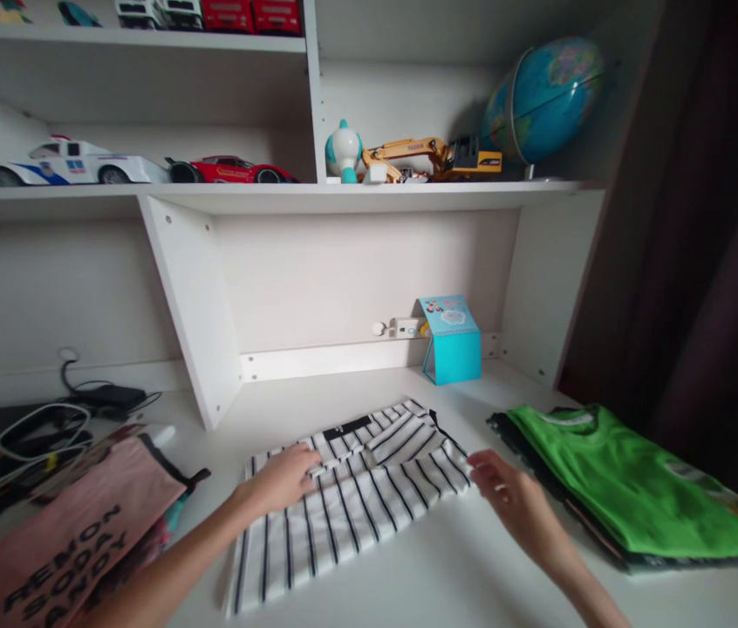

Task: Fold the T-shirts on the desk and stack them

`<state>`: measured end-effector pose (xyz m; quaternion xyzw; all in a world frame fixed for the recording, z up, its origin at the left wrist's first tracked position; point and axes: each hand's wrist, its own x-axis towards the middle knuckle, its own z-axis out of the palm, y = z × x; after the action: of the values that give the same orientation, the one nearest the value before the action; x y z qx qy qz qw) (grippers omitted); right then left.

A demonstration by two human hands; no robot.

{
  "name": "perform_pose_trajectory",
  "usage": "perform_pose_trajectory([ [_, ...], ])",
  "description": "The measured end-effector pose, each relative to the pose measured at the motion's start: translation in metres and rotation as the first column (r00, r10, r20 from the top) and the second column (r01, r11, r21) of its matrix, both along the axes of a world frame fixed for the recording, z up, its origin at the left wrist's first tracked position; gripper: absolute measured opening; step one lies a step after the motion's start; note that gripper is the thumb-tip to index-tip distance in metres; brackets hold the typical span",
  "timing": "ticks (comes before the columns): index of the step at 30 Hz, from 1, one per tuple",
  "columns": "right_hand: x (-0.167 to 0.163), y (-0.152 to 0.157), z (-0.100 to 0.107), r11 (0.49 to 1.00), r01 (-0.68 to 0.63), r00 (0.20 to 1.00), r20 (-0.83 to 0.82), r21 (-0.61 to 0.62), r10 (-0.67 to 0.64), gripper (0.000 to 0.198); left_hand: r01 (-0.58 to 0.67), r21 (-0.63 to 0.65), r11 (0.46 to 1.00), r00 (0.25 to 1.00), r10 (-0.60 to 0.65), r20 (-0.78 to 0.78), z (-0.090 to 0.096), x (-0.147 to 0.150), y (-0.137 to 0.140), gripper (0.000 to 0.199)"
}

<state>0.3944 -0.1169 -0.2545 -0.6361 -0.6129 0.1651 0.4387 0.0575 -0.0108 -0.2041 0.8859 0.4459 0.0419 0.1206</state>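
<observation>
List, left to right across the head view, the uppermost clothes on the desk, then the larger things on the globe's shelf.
Desk: pink garment, striped garment, green shirt. Shelf: white toy pickup, red toy car, white-teal figure, toy excavator, globe.

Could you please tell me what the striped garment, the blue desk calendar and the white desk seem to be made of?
Striped garment: soft matt fabric, perhaps cotton or a blend; it folds and creases loosely.
Blue desk calendar: probably smooth printed card; its thin panels stand stiffly.
White desk: possibly laminated board; the surface looks smooth and even, without visible grain.
</observation>
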Motion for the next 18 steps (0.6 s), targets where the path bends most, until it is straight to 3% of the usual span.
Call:
perform_pose_trajectory([
  [2,-0.043,-0.008,0.018,0.969,-0.245,0.965,0.089,-0.029,0.246,0.023,-0.071,0.056,0.996,0.995,0.075,-0.069,-0.013,-0.020,0.016,0.019],
  [5,-0.114,-0.006,0.037,0.815,-0.578,0.789,0.224,-0.047,0.573,0.027,-0.068,0.115,0.991,0.990,0.081,-0.118,-0.021,-0.036,0.020,0.012],
  [7,-0.155,0.007,0.037,0.756,-0.649,0.680,0.385,-0.080,0.624,0.030,-0.063,0.158,0.985,0.985,0.087,-0.151,-0.023,-0.038,0.015,0.016],
  [11,-0.213,0.042,0.026,0.763,-0.610,0.557,0.570,-0.211,0.604,0.033,-0.064,0.182,0.981,0.986,0.090,-0.140,-0.026,-0.036,0.011,0.018],
  [14,-0.217,0.048,0.033,0.746,-0.606,0.536,0.550,-0.278,0.640,0.022,-0.091,0.111,0.990,0.995,0.087,0.044,-0.014,-0.045,0.017,0.016],
  [16,-0.192,0.033,0.052,0.702,-0.645,0.502,0.524,-0.303,0.688,0.015,-0.080,-0.001,0.997,0.971,0.078,0.225,0.010,-0.058,0.017,0.016],
  [18,-0.145,0.004,0.078,0.675,-0.681,0.507,0.483,-0.283,0.714,0.012,0.003,-0.103,0.995,0.920,0.038,0.391,0.044,-0.076,0.007,0.015],
])
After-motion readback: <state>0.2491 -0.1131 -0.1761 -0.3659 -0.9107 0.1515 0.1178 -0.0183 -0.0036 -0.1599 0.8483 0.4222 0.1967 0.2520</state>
